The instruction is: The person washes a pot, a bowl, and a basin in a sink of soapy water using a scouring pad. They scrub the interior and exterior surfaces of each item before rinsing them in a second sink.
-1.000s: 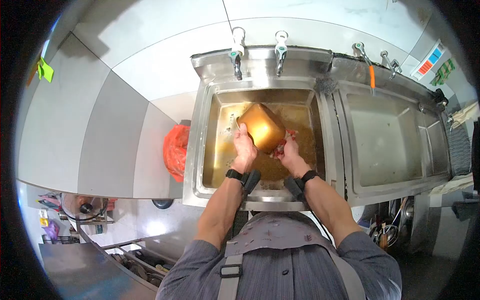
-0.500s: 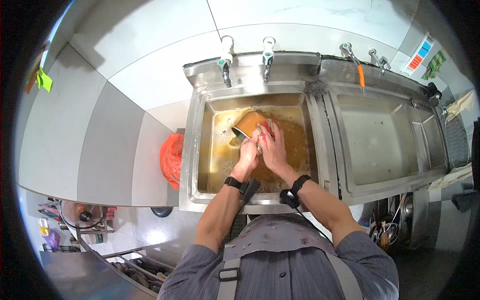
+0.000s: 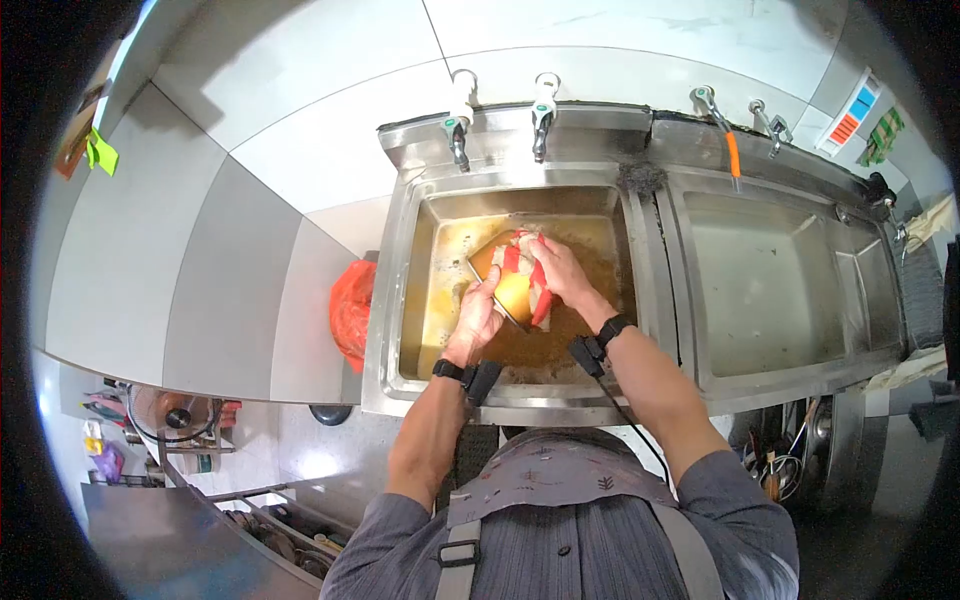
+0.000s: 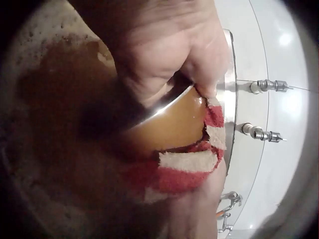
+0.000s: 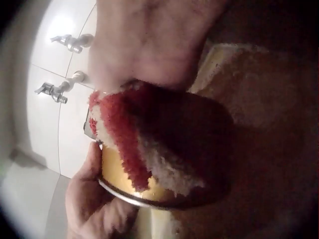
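A gold-coloured metal container (image 3: 514, 297) with a shiny rim is tilted on its side over the left sink basin. My left hand (image 3: 477, 318) grips it by the rim, thumb outside and fingers inside the opening. Over its outer wall lies a red-and-white striped cloth (image 3: 511, 262), seen close up in both wrist views. My right hand (image 3: 563, 272) holds this cloth against the container, fingers bent over it. In the left wrist view, the container's wall (image 4: 172, 127) shows between the rim and the cloth.
Brown, murky water with foam (image 3: 580, 345) stands in the steel left basin (image 3: 393, 300). Two taps (image 3: 458, 145) are on the wall behind it. A dark scouring pad (image 3: 641, 178) sits on the divider beside the right basin (image 3: 715, 370). A red plastic bag (image 3: 352, 312) hangs at the left.
The hands came together at the container's near side, then parted again. The container has turned, and the cloth has gone from its lower right side to across its outer wall.
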{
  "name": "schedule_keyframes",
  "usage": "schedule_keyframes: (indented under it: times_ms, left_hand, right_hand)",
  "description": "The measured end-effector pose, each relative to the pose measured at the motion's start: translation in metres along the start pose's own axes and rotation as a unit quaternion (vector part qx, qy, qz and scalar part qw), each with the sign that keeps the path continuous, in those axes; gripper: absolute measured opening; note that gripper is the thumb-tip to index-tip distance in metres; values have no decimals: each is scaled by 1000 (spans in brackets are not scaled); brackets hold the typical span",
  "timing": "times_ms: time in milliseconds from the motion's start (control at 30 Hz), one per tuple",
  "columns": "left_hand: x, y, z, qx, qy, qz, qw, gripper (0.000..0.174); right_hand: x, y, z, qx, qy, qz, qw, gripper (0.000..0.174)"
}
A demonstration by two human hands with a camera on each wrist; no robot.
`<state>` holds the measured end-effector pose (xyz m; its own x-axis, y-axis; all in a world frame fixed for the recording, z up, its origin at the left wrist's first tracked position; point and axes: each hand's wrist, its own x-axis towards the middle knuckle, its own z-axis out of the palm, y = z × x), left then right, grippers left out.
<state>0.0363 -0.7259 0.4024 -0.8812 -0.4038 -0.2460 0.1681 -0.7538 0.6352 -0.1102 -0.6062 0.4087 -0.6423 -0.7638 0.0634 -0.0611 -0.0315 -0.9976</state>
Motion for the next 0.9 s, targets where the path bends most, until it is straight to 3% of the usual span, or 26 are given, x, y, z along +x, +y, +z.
schedule_keyframes:
  times_ms: [200,300,367,400,467,600,667,767,900]
  left_hand:
    - [-6,8,-21,-4,-10,13,1000,39]
    - [-14,17,-19,-9,-15,9,1000,44]
    - [-18,25,-14,-9,-7,2,1000,48]
    - [-18,26,-16,-10,-6,3,1000,48]
    - [-17,30,-18,16,-5,-8,1000,51]
    - [-17,27,-26,7,12,4,1000,52]
    - [-14,27,-36,16,39,-8,999,52]
    - [-11,25,-43,-10,47,-2,999,52]
    - [-11,31,-51,30,58,-2,998,52]
  right_hand:
    - [11,-5,-1,38,-31,36,998,39]
    - [18,15,-4,153,-47,96,982,38]
    - [34,73,-10,75,-32,-1,997,40]
    - [33,75,-16,75,-34,-1,997,40]
    - [30,75,-24,-46,-92,50,993,42]
    - [14,79,-31,-43,-61,79,994,44]
    - [9,75,-37,-84,-59,133,986,44]
    - [-1,70,-46,-45,-54,195,978,42]
    - [-12,73,-55,-89,-59,213,971,38]
